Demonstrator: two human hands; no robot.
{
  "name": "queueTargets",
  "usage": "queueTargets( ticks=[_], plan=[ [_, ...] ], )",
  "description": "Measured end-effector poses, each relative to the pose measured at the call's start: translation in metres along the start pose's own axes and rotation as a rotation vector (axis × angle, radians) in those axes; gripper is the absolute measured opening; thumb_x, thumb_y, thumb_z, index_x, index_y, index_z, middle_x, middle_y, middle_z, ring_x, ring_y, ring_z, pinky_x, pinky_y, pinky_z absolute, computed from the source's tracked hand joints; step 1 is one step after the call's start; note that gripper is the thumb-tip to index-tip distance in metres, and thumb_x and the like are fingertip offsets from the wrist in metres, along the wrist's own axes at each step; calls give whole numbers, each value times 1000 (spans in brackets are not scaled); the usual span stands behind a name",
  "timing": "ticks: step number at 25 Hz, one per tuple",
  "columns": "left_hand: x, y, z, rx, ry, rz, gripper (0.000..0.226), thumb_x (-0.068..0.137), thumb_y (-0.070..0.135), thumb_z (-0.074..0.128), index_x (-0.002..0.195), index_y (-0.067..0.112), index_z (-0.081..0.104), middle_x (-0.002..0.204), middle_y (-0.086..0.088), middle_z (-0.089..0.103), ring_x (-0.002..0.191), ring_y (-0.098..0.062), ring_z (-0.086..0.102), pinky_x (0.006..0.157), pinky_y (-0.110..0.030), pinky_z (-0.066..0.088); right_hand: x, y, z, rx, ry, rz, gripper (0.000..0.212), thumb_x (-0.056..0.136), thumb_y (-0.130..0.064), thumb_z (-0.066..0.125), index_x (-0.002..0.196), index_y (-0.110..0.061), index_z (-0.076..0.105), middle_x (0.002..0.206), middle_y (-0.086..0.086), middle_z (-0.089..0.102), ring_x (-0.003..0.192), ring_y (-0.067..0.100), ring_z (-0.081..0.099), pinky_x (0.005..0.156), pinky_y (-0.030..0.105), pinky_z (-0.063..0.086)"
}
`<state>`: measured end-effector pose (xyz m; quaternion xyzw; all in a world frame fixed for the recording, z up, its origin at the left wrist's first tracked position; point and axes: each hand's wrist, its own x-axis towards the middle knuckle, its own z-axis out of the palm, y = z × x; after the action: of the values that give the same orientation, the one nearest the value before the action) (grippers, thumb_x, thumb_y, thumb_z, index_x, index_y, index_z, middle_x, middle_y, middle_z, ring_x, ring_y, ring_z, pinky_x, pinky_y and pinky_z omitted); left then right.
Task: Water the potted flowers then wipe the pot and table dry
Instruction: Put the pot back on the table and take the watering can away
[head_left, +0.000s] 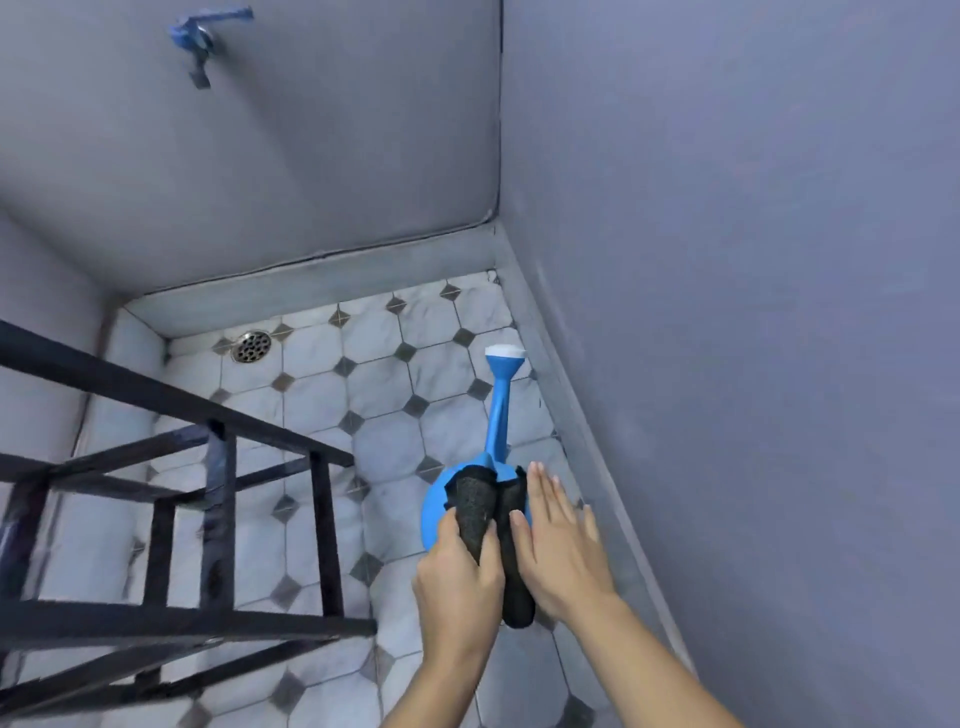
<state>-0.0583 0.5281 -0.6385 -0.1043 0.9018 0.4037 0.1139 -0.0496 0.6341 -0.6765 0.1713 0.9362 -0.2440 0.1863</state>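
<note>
Blue watering can (441, 506) sits low over the tiled floor (311, 364) near the right wall, its spout (500, 410) pointing far, toward the corner. The left hand (460, 574) has its grip clenched around a dark cloth (480, 506) that lies over the can, and the right hand (558, 545) is flat with its grip released, fingers straight, touching the cloth's right side. A black metal frame (218, 519) stands at the left, a drain (251, 346) is in the far floor, and a blue tap (200, 39) is high on the far wall.
</note>
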Motion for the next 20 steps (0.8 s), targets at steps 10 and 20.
queueTargets(
  ticks=[10,20],
  plan=[
    [82,-115,110,-12,54,27,28,91,31,55,108,9,54,85,-12,68,83,-35,63,65,-31,36,115,50,124,-75,-69,-60,58,99,-41,8,147,-24,-18,160,-13,-10,147,8,-9,119,44,-2],
    [81,-81,73,323,-134,-76,66,96,48,28,148,8,19,154,-9,28,142,-24,24,113,-36,24,89,38,76,27,-178,178,64,100,-41,12,149,-6,-7,161,7,-7,148,18,-7,119,36,-1]
  ],
)
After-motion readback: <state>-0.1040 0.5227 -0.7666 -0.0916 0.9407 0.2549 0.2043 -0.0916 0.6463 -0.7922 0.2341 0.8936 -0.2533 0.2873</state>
